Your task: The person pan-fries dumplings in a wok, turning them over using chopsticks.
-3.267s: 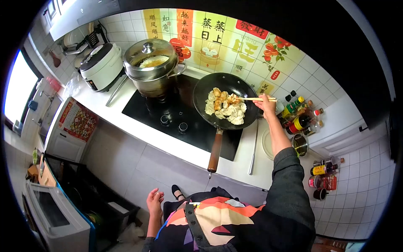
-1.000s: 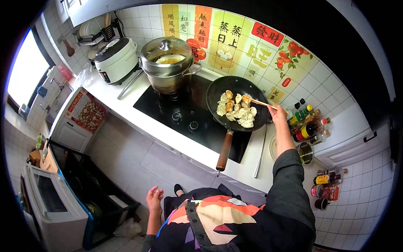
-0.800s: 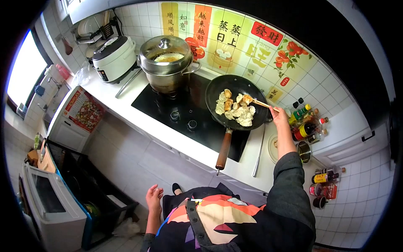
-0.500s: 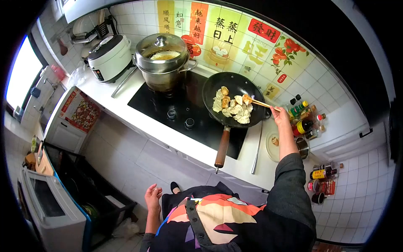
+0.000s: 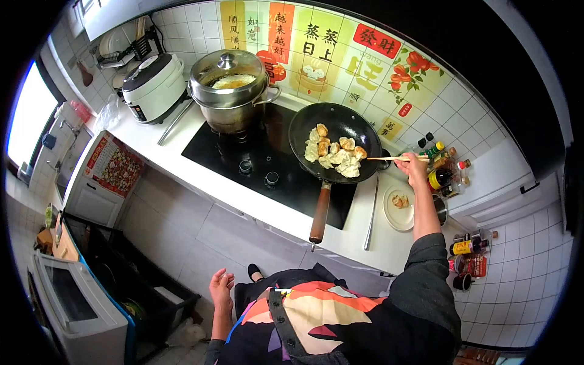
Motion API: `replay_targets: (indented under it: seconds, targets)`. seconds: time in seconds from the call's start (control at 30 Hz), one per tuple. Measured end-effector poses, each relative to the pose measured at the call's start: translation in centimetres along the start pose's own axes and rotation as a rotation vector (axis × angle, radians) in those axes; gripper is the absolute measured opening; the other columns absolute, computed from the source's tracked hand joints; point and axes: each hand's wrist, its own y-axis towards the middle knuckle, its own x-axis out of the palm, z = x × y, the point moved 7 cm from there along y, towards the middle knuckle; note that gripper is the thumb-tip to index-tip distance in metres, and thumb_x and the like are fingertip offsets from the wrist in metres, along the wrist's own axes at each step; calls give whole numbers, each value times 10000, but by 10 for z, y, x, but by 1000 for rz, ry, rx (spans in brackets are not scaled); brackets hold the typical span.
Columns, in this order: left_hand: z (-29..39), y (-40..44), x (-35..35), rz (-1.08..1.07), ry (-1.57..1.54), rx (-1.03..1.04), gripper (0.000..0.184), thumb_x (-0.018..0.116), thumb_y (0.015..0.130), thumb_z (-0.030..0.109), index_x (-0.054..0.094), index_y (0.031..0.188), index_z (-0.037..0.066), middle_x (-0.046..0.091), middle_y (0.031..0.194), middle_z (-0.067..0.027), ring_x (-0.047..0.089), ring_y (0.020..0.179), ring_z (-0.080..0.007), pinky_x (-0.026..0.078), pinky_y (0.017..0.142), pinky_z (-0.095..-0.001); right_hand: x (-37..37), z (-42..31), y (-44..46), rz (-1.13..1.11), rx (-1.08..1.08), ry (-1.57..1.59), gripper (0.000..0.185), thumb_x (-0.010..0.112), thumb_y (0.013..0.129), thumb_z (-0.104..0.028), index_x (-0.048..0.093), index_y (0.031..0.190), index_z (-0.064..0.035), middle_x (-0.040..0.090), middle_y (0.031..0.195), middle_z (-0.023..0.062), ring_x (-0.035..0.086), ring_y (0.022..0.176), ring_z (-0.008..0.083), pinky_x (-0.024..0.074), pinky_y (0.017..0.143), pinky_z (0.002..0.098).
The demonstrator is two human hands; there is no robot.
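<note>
My right hand [image 5: 416,170] is closed around a pair of wooden chopsticks [image 5: 389,159]. Their tips reach over the right side of a black wok [image 5: 304,125] and meet the edge of a heap of dumplings [image 5: 345,161]. Some dumplings show browned sides, others are pale. The wok's wooden handle [image 5: 320,213] points toward me. Below my right wrist, a white plate [image 5: 396,223] carries a little browned food [image 5: 400,201]. My left hand [image 5: 221,287] hangs by my body, loosely curled, with nothing visible in it.
A lidded steel steamer pot [image 5: 230,91] stands on the black cooktop [image 5: 231,152], left of the wok. Farther left is a white rice cooker [image 5: 155,88]. A long metal utensil [image 5: 371,213] lies beside the plate. Several sauce bottles [image 5: 439,177] line the wall at right.
My right hand and the chopsticks have shifted right and slightly down. The chopsticks now lie flatter, and the browned dumpling near their tips sits lower. My left hand stays put.
</note>
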Motion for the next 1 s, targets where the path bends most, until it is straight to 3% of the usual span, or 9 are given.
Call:
replay_targets:
  seconds: [0.07, 0.27, 0.33, 0.43, 0.57, 0.8, 1.0]
  targets:
    - [0, 1, 1, -1, -2, -1, 199, 457, 781, 65, 489, 977, 76, 559, 763, -34, 538, 689, -106, 419, 578, -204, 9, -13, -11, -12, -7, -72, 163, 492, 746, -119, 450, 860, -10, 527, 786, 110, 591, 657, 215, 498, 513, 265]
    - [1, 2, 9, -24, -4, 0, 195, 458, 779, 60, 484, 972, 69, 558, 761, -38, 540, 680, -105, 424, 569, -200, 87, -20, -32, -334, -231, -249, 138, 445, 806, -130, 500, 905, -52, 550, 814, 59, 589, 635, 146, 488, 465, 241]
    - [3, 1, 10, -16, -9, 3, 192, 457, 780, 61, 485, 970, 69, 558, 760, -38, 538, 677, -103, 423, 568, -198, 105, -5, -27, -353, -320, -469, 134, 440, 808, -114, 509, 895, -41, 558, 785, 58, 590, 611, 144, 482, 474, 228]
    - [4, 0, 7, -1, -9, 13, 191, 456, 782, 64, 485, 970, 72, 558, 759, -34, 535, 674, -100, 423, 566, -198, 110, 9, -9, -327, -371, -434, 142, 436, 807, -110, 508, 895, -26, 565, 774, 69, 591, 600, 148, 475, 480, 216]
    - [4, -7, -4, 38, -5, 16, 191, 454, 784, 65, 487, 971, 75, 557, 758, -28, 533, 672, -96, 422, 566, -198, 94, 10, 8, -320, -211, -289, 207, 427, 815, -149, 495, 939, 3, 551, 842, 127, 593, 628, 165, 477, 510, 215]
    - [-5, -12, -16, 64, -29, 27, 189, 457, 782, 60, 490, 968, 71, 559, 751, -34, 536, 663, -98, 423, 552, -192, 88, -1, -2, -423, -168, -333, 212, 449, 812, -154, 489, 981, -32, 546, 868, 90, 582, 663, 141, 479, 530, 228]
    - [-2, -15, -13, 66, -36, 31, 189, 461, 780, 56, 490, 967, 63, 562, 754, -41, 538, 669, -102, 420, 561, -196, 91, -24, -1, -382, -200, -304, 195, 427, 807, -107, 490, 976, -32, 546, 852, 66, 573, 631, 115, 473, 501, 215]
